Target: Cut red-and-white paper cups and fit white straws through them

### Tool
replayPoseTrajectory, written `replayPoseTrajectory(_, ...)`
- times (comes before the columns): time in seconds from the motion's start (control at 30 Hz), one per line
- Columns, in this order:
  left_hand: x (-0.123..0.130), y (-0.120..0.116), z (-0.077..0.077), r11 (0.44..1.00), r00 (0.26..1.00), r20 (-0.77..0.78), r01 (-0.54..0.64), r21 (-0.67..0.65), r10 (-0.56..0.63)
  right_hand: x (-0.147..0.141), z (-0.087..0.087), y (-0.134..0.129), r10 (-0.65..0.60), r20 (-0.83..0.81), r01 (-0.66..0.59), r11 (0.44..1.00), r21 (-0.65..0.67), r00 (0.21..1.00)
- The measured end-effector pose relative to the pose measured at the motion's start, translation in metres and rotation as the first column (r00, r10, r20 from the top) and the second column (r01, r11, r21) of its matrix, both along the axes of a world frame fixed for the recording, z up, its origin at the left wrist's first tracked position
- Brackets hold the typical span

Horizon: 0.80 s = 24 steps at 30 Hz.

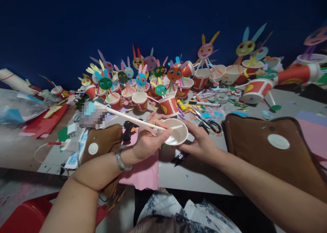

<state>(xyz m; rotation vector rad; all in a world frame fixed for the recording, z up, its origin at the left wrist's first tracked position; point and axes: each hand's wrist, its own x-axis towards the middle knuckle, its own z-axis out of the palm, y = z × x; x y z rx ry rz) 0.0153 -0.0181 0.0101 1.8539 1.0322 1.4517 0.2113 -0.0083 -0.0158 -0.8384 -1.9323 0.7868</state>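
My left hand [150,137], with a bangle at its wrist, pinches a long white stick [127,117] between thumb and fingers. The stick slants across the mouth of a paper cup [178,135], and its right end shows inside the rim. Its far left end meets a pixelated patch with some light blue in it, so I cannot make out what is there. My right hand [201,141] is wrapped round the cup's right side, holding it tilted with the white inside toward me. Beneath my left hand lies pink paper [143,173].
Several red-and-white paper cups with paper rabbit faces, such as this blue one [141,80], crowd the table's back. Scissors [213,125], paper scraps and pens lie before them. Brown cushion-like pads [258,147] flank my hands. A power strip [76,154] and a glue gun [127,129] are left.
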Motion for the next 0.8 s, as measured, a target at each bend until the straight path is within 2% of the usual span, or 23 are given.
replayPoseTrajectory(0.17,-0.003,-0.002,0.001,0.999,0.997,-0.074,0.033,-0.005,-0.033,-0.001,-0.003,0.001,0.008,-0.007,-0.008,1.0,-0.002,1.0)
replayPoseTrajectory(0.23,-0.005,-0.003,0.003,0.995,0.989,-0.113,0.087,-0.042,-0.091,-0.001,-0.005,0.002,0.001,-0.007,-0.001,1.0,0.003,1.0)
replayPoseTrajectory(0.33,-0.006,-0.005,0.005,0.981,0.984,-0.072,0.154,-0.12,-0.164,0.0,-0.008,0.002,-0.024,-0.006,0.024,1.0,0.004,1.0)
replayPoseTrajectory(0.47,-0.005,-0.006,0.005,0.967,0.993,0.048,0.119,-0.226,-0.111,0.004,-0.004,0.001,-0.03,0.015,0.03,0.999,-0.011,0.999)
replayPoseTrajectory(0.6,-0.001,-0.004,0.002,0.942,0.983,0.173,0.121,-0.314,-0.069,0.008,0.008,0.0,0.013,-0.079,-0.015,1.0,-0.024,0.997)
replayPoseTrajectory(0.8,0.003,-0.002,-0.003,0.949,0.981,0.189,0.099,-0.3,-0.043,0.008,0.016,0.0,-0.078,-0.153,0.086,0.995,0.048,0.985)
